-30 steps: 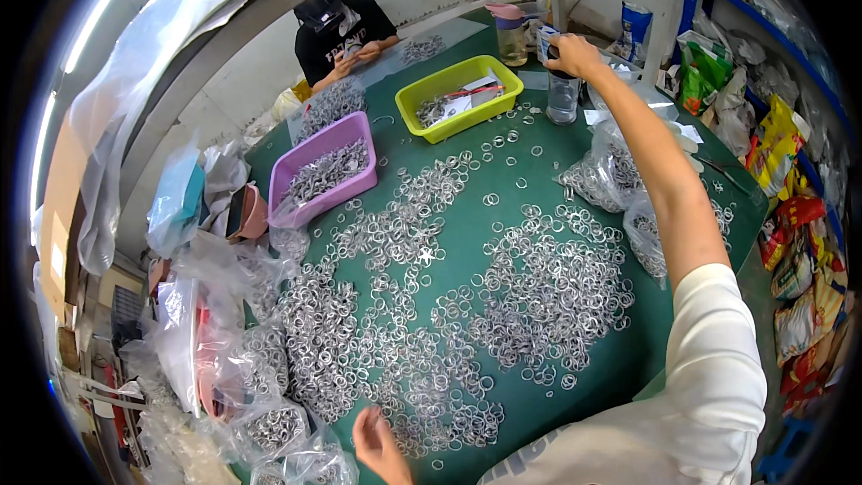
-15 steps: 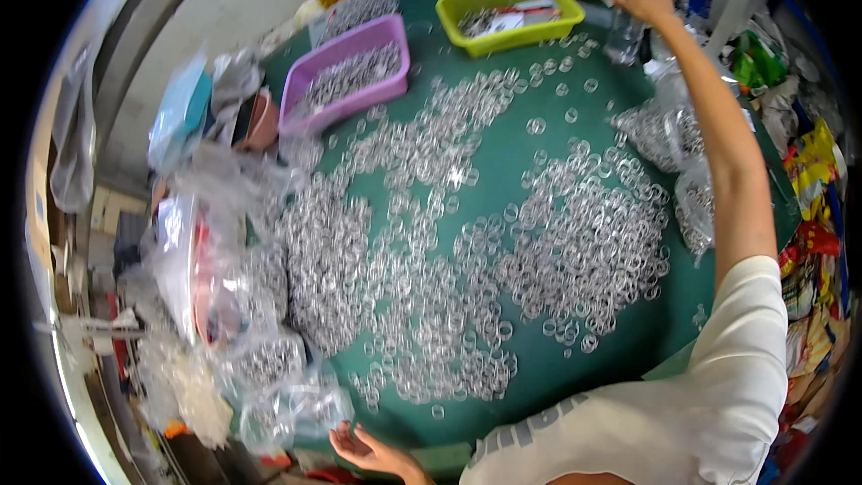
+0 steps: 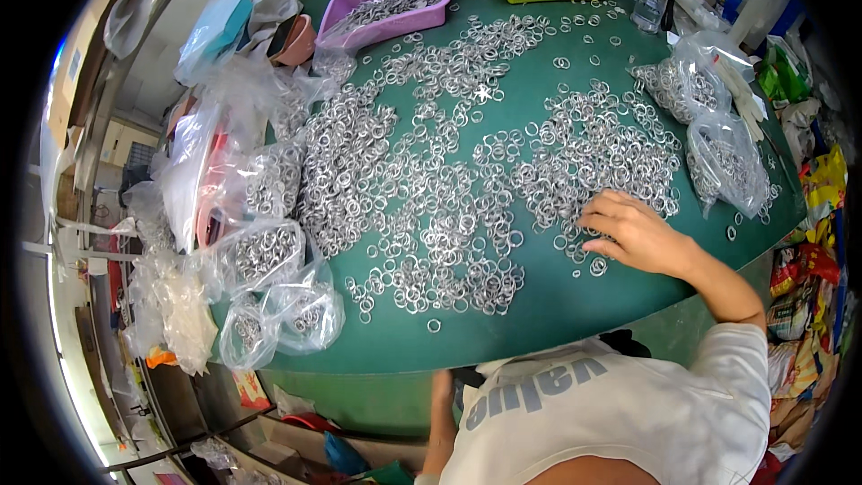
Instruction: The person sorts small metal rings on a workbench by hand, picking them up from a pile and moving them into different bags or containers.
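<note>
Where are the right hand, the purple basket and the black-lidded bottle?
Right hand [image 3: 634, 233]: head view, on the back of the hand.
Purple basket [image 3: 404, 25]: head view, on its near wall.
Black-lidded bottle [image 3: 650, 5]: head view, on its clear body.

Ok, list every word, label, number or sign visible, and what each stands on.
White shirt: large grey lettering, upside down in view; wording withheld.
Yellow package, far right: print too small and blurred to read.
Red package below it: likewise unreadable.
</note>
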`<state>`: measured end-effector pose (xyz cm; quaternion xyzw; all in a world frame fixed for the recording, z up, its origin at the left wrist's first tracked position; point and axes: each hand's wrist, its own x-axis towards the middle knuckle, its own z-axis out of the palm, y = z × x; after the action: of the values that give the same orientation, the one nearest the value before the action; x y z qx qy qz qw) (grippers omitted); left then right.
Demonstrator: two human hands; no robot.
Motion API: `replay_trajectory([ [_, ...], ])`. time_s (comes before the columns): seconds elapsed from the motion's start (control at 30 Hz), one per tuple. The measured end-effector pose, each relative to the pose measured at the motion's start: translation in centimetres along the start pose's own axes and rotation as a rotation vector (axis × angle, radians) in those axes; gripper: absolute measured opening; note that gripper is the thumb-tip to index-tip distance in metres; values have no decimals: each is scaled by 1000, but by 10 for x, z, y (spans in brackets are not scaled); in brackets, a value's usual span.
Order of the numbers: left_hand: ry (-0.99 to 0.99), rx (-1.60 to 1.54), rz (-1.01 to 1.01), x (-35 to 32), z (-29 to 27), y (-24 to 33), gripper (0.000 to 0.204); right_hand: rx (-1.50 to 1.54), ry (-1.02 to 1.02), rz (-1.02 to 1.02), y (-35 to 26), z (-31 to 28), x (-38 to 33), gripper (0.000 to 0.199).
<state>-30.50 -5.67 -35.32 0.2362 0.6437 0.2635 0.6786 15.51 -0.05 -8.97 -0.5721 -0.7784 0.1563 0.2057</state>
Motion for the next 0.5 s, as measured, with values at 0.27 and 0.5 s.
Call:
replay_trajectory([
  [0.27,-336,-3,108,74,28,7,37,-186,272,202,-45,80,6,49],
  [0.5,-337,268,153,67,-6,-28,39,-422,409,338,-17,80,9,31],
])
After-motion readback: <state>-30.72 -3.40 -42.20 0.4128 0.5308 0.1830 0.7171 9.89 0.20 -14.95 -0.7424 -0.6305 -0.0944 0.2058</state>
